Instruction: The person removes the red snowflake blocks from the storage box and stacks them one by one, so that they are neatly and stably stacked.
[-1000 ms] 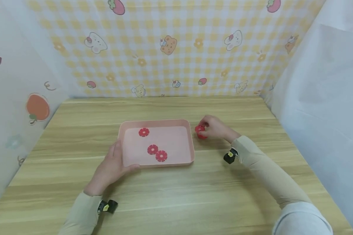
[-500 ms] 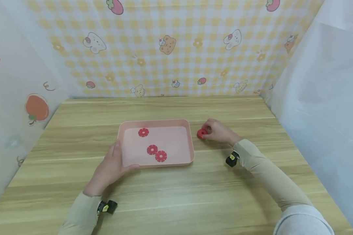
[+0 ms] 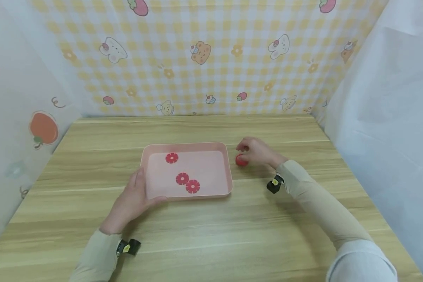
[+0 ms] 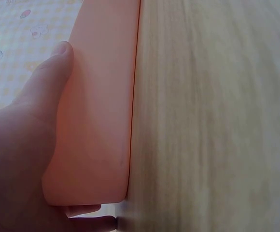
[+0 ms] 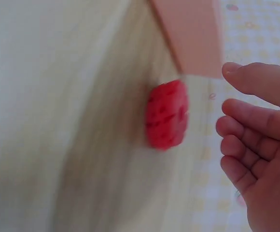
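My left hand point(image 3: 130, 201) grips the near left corner of a shallow pink tray point(image 3: 211, 168). In the left wrist view its thumb lies along the upper edge of the tray wall point(image 4: 96, 106), and its fingers bend round the end. Three flat red notched discs lie in the tray: one near the back point(image 3: 172, 158), and two, the left point(image 3: 182, 179) and the right point(image 3: 192, 186), touching nearer the front. Right of the tray, a short stack of red notched discs point(image 5: 166, 115) sits on the table. Above it, my right hand point(image 5: 263, 140) holds nothing, its fingers loosely bent and apart from the stack.
A wood-grain table point(image 3: 204, 239) carries everything. Behind it hangs a yellow checked cloth point(image 3: 218, 74), with white sheets on the left point(image 3: 17, 156) and right point(image 3: 384, 109). Each wrist wears a small black camera, left point(image 3: 129, 247) and right point(image 3: 275, 185).
My right hand was at the red stack, where the discs sat offset, then more evenly piled. It has now lifted off them. My left hand and the tray have stayed put.
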